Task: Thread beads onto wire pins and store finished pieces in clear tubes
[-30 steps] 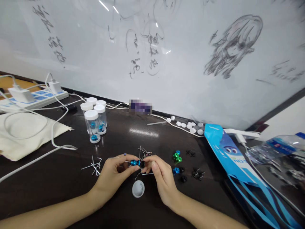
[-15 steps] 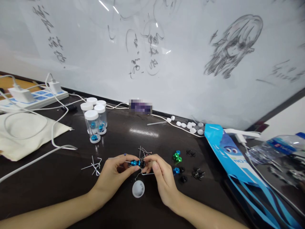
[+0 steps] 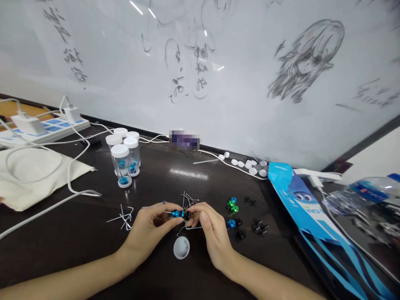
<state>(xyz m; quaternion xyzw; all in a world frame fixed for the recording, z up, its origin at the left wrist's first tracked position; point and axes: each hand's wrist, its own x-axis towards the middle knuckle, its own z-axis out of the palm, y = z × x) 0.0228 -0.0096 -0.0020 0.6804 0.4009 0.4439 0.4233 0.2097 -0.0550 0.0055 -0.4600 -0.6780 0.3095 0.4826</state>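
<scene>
My left hand [image 3: 153,223] pinches a small blue metal part [image 3: 176,213] with a thin rod sticking out of its left end. At its right end sits a small black part [image 3: 186,215], gripped by the curled fingers of my right hand [image 3: 210,227]; the blue and black parts touch. Bent thin metal wires [image 3: 188,198] lie behind and beneath my fingers, partly hidden. Just in front of the hands is a round whitish cup [image 3: 181,248] with tiny dark bits inside. Left of my left hand lies a pile of silver hex keys [image 3: 125,217].
Clear tubes with white caps [image 3: 120,151] stand back left. To the right lie green parts [image 3: 232,206], a blue part [image 3: 231,223] and black screws [image 3: 260,227]. A blue bag [image 3: 292,196] lies farther right. White cables [image 3: 71,166] cross the left side; a whiteboard [image 3: 125,83] rises behind.
</scene>
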